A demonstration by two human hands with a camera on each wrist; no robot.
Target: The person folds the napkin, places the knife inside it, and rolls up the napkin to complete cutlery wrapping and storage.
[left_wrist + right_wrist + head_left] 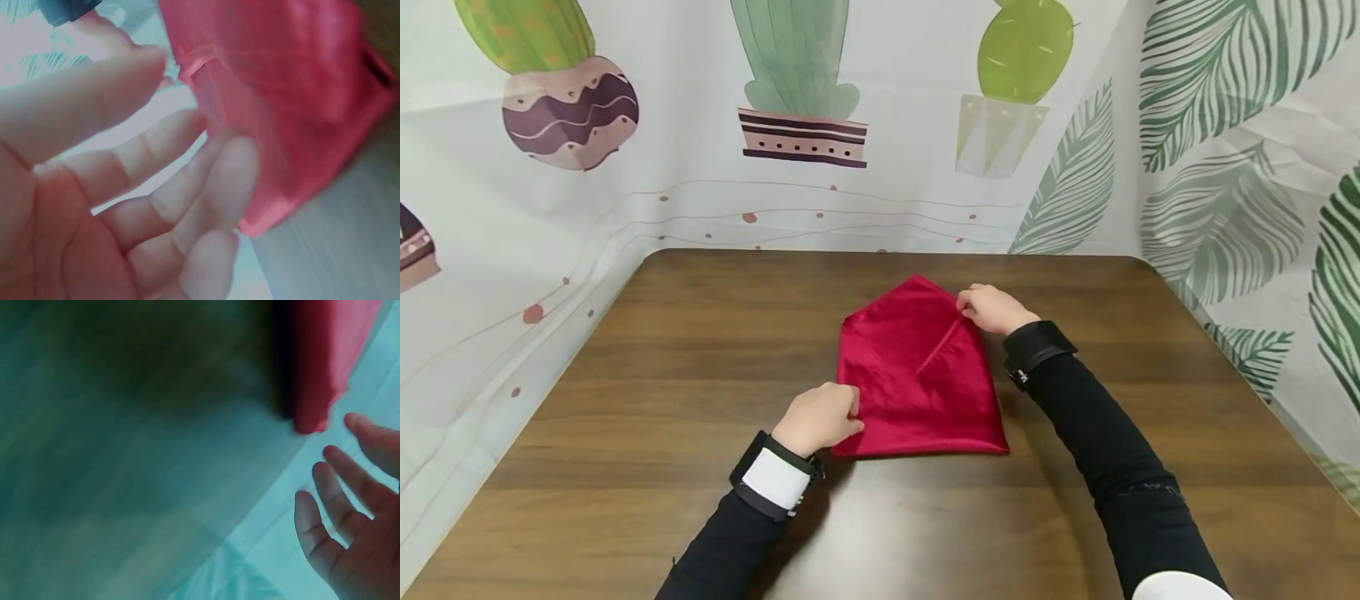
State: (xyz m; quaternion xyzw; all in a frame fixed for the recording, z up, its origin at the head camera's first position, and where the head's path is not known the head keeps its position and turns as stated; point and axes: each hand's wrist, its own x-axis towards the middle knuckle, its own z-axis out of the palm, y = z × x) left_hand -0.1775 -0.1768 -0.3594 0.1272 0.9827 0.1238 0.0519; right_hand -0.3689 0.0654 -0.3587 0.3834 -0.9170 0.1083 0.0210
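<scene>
A shiny red folded cloth (917,392) lies on the wooden table, with a peak at its far edge and a diagonal fold line near the upper right. At its lower left edge is my left hand (822,418), thumb and fingers parted. The left wrist view shows that hand (144,181) with loosely bent fingers beside the cloth (281,112). My right hand (994,308) is at the cloth's upper right edge. Seen from the right wrist, its fingers (331,540) are spread and the thumb stands apart, close to a corner of the cloth (315,394).
The brown wooden table (625,433) extends around the cloth on all sides. Behind it hangs a white curtain (910,142) printed with cacti and leaves, which also runs along both sides. Dark sleeves and wrist bands cover both forearms.
</scene>
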